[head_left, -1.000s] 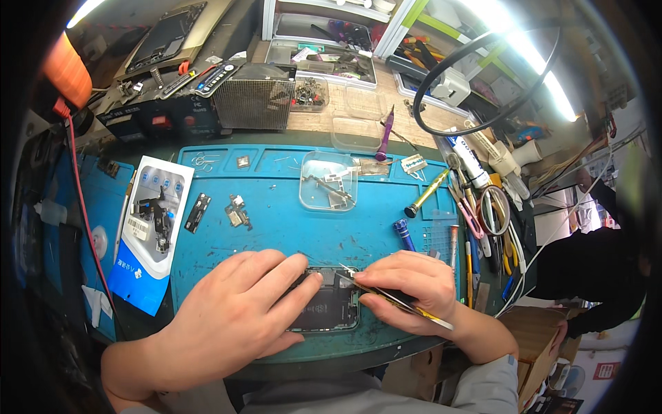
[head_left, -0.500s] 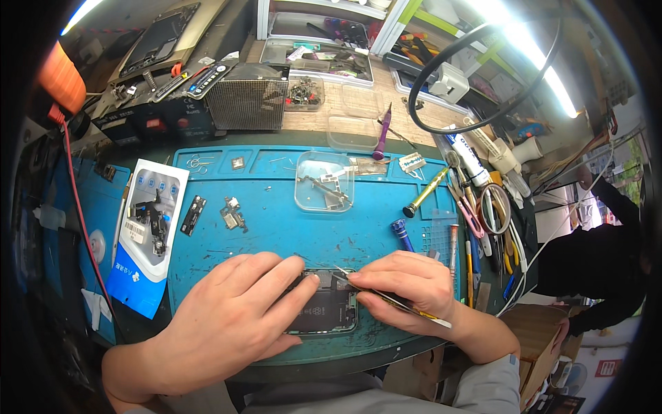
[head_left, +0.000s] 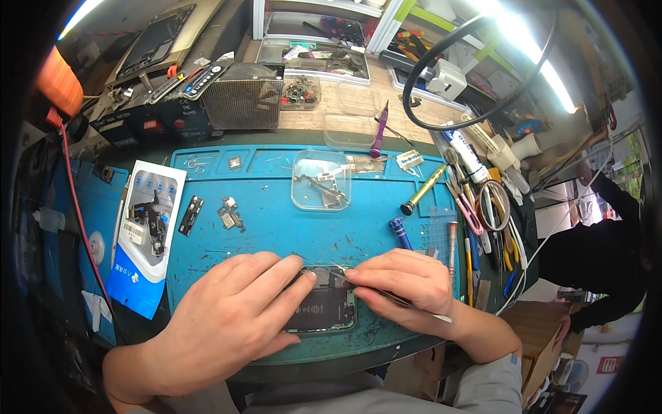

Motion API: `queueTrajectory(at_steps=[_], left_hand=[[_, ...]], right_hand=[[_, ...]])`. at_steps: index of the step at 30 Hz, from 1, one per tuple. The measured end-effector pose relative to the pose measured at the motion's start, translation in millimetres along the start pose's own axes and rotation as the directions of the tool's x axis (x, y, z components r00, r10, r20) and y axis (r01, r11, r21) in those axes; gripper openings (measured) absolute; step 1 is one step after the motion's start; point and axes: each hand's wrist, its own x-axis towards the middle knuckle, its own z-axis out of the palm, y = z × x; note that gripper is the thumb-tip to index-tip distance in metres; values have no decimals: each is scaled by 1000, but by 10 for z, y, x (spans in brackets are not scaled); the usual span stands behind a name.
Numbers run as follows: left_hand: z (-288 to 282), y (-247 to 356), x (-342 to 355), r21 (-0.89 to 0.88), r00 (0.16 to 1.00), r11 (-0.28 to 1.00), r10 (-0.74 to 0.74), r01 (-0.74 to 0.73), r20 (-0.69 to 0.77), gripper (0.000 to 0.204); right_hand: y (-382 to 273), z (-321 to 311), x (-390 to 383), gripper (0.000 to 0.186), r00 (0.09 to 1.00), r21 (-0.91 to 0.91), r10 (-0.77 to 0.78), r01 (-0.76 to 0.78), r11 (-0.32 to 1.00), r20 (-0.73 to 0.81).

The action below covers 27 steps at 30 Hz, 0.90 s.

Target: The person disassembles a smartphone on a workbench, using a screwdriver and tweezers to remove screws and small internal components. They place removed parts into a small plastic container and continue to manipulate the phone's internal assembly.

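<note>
While the opened phone [head_left: 318,310] is laid flat on the blue mat [head_left: 265,234], its left part is covered by the left hand [head_left: 238,303], whose fingers are kept close together; whether anything is gripped cannot be told. Near the phone's upper right corner, a slim metal tool [head_left: 400,299] is pinched by the right hand [head_left: 407,281]. Beyond, small parts are contained in a clear box [head_left: 308,164].

Blue mat [head_left: 269,231], black battery [head_left: 318,308], white-and-blue packet [head_left: 140,277], purple screwdriver [head_left: 379,131]
</note>
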Motion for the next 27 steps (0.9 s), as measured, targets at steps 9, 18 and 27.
queueTrajectory(at_steps=[9, 18, 27], left_hand=[[-14, -6, 8, -35, 1000, 999, -13, 13, -20, 85], [0, 4, 2, 9, 999, 1000, 3, -3, -48, 91], [0, -6, -1, -51, 998, 999, -15, 11, -62, 86]], right_hand=[[23, -1, -4, 33, 1000, 35, -14, 15, 999, -15], [-33, 34, 18, 28, 987, -27, -163, 163, 986, 3], [-51, 38, 13, 31, 979, -50, -191, 187, 981, -72]])
